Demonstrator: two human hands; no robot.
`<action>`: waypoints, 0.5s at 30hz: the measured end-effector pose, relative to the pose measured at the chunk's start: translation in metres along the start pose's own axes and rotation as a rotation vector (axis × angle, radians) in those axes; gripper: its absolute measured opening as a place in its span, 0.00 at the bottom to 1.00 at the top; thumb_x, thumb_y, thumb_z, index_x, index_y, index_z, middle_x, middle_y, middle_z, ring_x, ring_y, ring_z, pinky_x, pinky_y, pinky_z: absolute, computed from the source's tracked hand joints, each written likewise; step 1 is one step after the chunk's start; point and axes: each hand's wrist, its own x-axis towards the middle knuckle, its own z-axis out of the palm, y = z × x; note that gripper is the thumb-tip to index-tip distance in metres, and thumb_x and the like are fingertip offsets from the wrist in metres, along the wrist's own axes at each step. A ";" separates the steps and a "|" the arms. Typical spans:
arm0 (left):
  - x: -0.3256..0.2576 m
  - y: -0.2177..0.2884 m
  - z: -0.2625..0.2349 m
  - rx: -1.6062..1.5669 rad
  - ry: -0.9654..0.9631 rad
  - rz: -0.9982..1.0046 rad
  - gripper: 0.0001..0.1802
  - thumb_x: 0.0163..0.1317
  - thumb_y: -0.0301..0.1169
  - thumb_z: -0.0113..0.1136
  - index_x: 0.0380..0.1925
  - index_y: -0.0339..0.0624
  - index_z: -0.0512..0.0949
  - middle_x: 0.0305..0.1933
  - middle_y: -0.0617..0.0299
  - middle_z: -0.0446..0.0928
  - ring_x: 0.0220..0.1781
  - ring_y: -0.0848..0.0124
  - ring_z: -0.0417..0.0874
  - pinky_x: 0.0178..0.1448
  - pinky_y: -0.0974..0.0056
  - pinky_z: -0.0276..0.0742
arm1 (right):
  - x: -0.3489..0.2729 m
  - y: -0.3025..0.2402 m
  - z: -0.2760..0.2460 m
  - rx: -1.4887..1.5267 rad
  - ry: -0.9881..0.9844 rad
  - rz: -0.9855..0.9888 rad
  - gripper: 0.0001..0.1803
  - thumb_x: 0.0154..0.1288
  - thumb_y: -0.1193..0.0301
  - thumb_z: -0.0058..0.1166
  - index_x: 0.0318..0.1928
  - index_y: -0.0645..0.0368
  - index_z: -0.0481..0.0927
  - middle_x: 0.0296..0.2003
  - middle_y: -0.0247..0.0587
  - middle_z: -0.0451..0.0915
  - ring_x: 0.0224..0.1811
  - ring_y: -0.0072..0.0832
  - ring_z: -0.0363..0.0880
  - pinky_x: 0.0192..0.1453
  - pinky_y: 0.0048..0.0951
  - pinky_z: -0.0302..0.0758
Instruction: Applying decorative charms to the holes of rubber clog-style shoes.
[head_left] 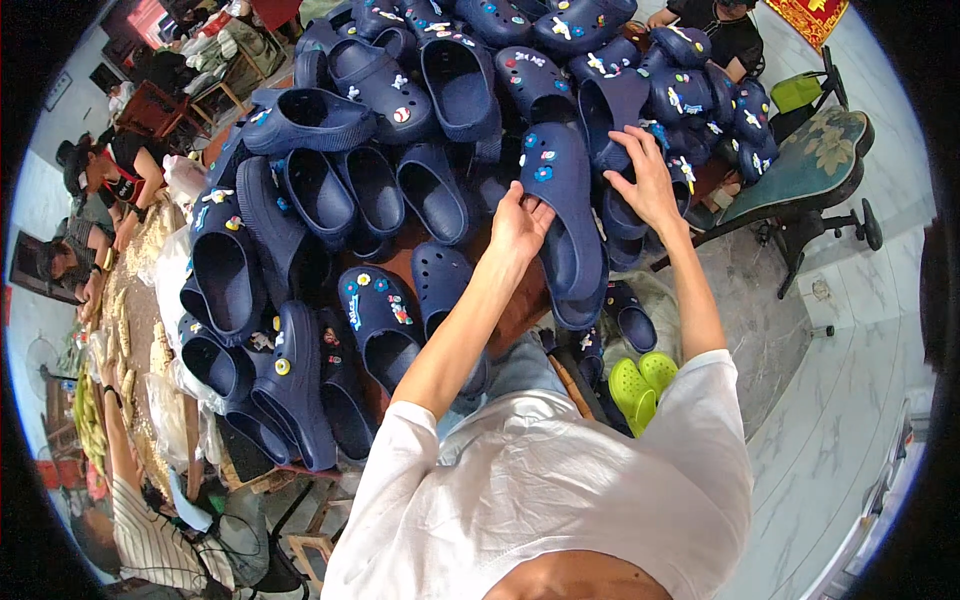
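Note:
My left hand (521,226) grips the side of a navy clog (570,235) with colourful charms on its toe; the clog lies lengthwise, heel toward me. Just right of it, my right hand (650,180) is curved around the heel of another navy clog (605,105), fingers at its opening and thumb below. Many more navy clogs are heaped around both hands, including an upright one (460,85) and a charm-covered one (378,315) left of my left forearm.
A bright green pair of clogs (632,388) sits low beside my right side. At right stands a green padded chair (810,160). People (125,175) work at the left along a table strewn with pale pieces (140,290). Another person (715,30) is at the far right.

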 end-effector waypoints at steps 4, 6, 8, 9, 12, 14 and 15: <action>0.018 -0.003 0.008 -0.036 -0.086 -0.027 0.25 0.79 0.47 0.33 0.61 0.38 0.64 0.66 0.51 0.69 0.68 0.55 0.71 0.73 0.49 0.67 | -0.001 0.003 0.008 0.008 0.073 -0.024 0.32 0.55 0.74 0.65 0.62 0.53 0.72 0.64 0.49 0.67 0.68 0.50 0.65 0.70 0.42 0.66; 0.030 -0.001 0.010 -0.121 -0.109 -0.062 0.28 0.79 0.50 0.34 0.64 0.39 0.63 0.67 0.51 0.68 0.70 0.54 0.69 0.75 0.48 0.64 | -0.006 0.000 0.012 0.034 0.130 0.005 0.31 0.56 0.76 0.63 0.62 0.54 0.72 0.63 0.50 0.67 0.69 0.52 0.63 0.71 0.45 0.64; 0.031 -0.006 0.007 -0.037 -0.099 -0.079 0.30 0.78 0.51 0.35 0.65 0.38 0.62 0.68 0.50 0.67 0.70 0.53 0.69 0.75 0.48 0.63 | -0.014 -0.001 0.019 0.025 0.147 0.013 0.31 0.56 0.76 0.63 0.62 0.54 0.72 0.63 0.50 0.67 0.69 0.52 0.63 0.71 0.45 0.64; 0.028 -0.008 0.008 0.048 -0.086 -0.100 0.31 0.78 0.52 0.35 0.66 0.38 0.61 0.68 0.50 0.67 0.70 0.53 0.69 0.75 0.48 0.63 | -0.018 0.000 0.021 0.015 0.163 0.027 0.30 0.56 0.76 0.63 0.61 0.54 0.72 0.63 0.51 0.67 0.70 0.53 0.62 0.71 0.45 0.64; 0.022 -0.013 0.005 0.192 -0.056 -0.064 0.30 0.77 0.53 0.38 0.63 0.39 0.66 0.63 0.50 0.72 0.64 0.53 0.75 0.69 0.49 0.69 | -0.028 0.003 0.027 0.030 0.173 0.043 0.27 0.60 0.76 0.59 0.61 0.56 0.72 0.63 0.52 0.67 0.70 0.53 0.62 0.71 0.46 0.63; 0.019 -0.016 0.002 0.197 -0.057 0.001 0.28 0.76 0.52 0.42 0.59 0.39 0.73 0.56 0.52 0.79 0.55 0.57 0.81 0.62 0.52 0.76 | -0.031 -0.004 0.030 0.040 0.230 0.046 0.23 0.63 0.76 0.54 0.60 0.57 0.73 0.61 0.54 0.68 0.69 0.54 0.64 0.71 0.46 0.63; 0.019 -0.016 -0.001 0.209 -0.080 0.010 0.25 0.77 0.48 0.43 0.57 0.38 0.74 0.53 0.54 0.81 0.51 0.60 0.83 0.60 0.53 0.78 | -0.032 -0.009 0.031 0.055 0.280 0.051 0.20 0.65 0.75 0.55 0.57 0.58 0.75 0.59 0.54 0.70 0.67 0.52 0.67 0.70 0.44 0.65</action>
